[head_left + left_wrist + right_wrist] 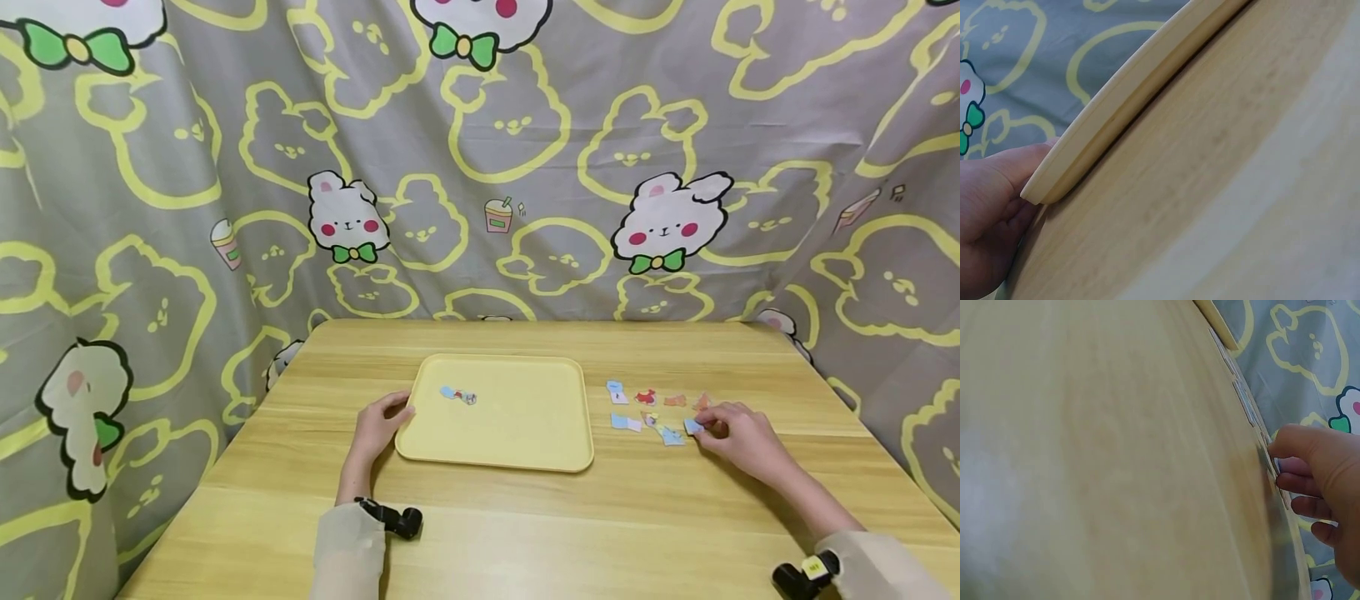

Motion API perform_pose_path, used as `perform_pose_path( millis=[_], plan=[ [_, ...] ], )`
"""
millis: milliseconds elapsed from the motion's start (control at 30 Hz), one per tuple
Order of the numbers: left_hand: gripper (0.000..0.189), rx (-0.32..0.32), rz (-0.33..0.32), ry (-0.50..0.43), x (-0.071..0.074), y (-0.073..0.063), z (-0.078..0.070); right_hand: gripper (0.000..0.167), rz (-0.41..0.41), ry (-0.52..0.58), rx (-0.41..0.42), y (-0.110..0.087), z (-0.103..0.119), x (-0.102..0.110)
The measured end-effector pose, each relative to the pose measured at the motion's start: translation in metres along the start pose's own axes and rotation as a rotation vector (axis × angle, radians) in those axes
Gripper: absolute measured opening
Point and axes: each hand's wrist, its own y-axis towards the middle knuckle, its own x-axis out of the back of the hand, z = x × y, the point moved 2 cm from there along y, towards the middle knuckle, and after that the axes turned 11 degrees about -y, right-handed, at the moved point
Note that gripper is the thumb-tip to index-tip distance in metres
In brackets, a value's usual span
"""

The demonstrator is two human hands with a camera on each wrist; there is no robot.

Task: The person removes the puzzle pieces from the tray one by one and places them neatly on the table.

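A yellow tray [495,412] lies on the table, with a short strip of joined puzzle pieces [459,395] in its upper left part. My left hand [381,425] holds the tray's left edge; in the left wrist view that hand [997,212] grips the rim at a corner. To the right of the tray, several small flat puzzle pieces [646,398] lie in two rough rows. At the right end of the lower row, my right hand [738,437] pinches a blue puzzle piece [692,427] between thumb and fingers. The right wrist view shows this hand [1316,481] low over the tabletop.
The wooden table [525,533] carries the tray and the pieces. Behind it and at both sides hangs a grey patterned curtain [420,150]. A black wrist camera [397,518] sits on the left cuff, another camera [806,575] on the right.
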Motion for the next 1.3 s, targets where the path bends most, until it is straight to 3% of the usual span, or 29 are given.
perform_pose_path(
  millis=[100,300,567,1300],
  plan=[
    [0.039,-0.031,-0.018,0.01,-0.0004,0.0003,0.0012,0.015,0.032,-0.021,0.0,0.0002,0.0016,0.0009],
    [0.041,0.017,0.007,0.004,0.0007,0.0004,0.0005,0.015,0.036,-0.064,0.033,0.0016,0.0036,0.0028],
    [0.042,0.029,0.014,-0.011,0.0012,0.0008,0.0001,0.016,0.064,-0.073,0.062,0.0032,0.0027,0.0038],
    [0.042,0.032,0.014,-0.008,0.0014,-0.0001,-0.0011,0.015,-0.003,-0.037,0.064,0.0055,0.0041,0.0052]
  ],
)
